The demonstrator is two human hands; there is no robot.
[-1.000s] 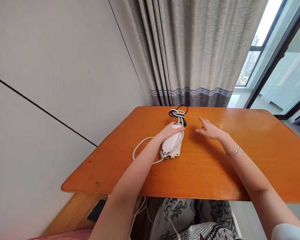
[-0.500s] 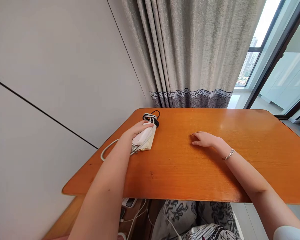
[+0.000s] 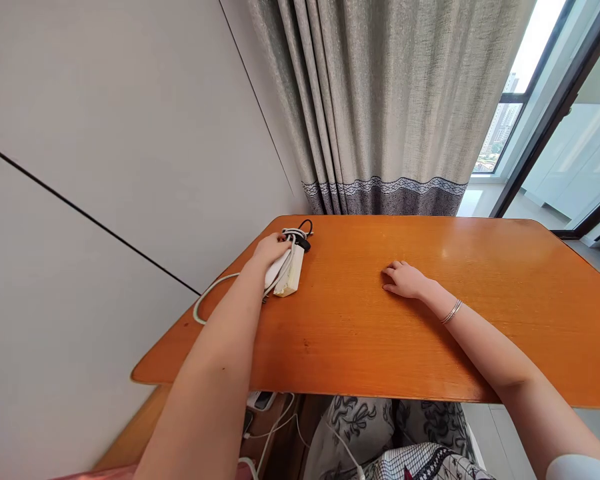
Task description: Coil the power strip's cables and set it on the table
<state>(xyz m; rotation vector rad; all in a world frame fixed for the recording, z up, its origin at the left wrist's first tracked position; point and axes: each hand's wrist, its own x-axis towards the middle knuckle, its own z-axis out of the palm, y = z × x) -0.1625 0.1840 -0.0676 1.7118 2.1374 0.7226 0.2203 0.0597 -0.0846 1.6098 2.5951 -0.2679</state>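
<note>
My left hand (image 3: 271, 249) is at the far left of the table, its fingers closed round the upper part of a white power strip (image 3: 291, 272) and the cables about it. The strip looks tilted, its yellowed end towards me. Beside it, partly under my hand, is a smooth white block (image 3: 275, 270). A black plug and cable (image 3: 303, 241) lie at its far end, with a pale cord (image 3: 200, 309) looping out to the left. My right hand (image 3: 403, 279) rests on the tabletop, empty, fingers apart. My left fingertips are partly hidden.
The orange wooden table (image 3: 355, 347) reaches the grey wall (image 3: 105, 147) on the left. Behind it hangs a grey curtain (image 3: 380, 100), with a window at the right. Below the front edge, white cables (image 3: 275, 427) and a small device (image 3: 263, 401) lie on a shelf.
My left hand has shifted slightly left with the power strip, which has turned and shows more of its side. The cables moved along. My right hand has stayed nearly still.
</note>
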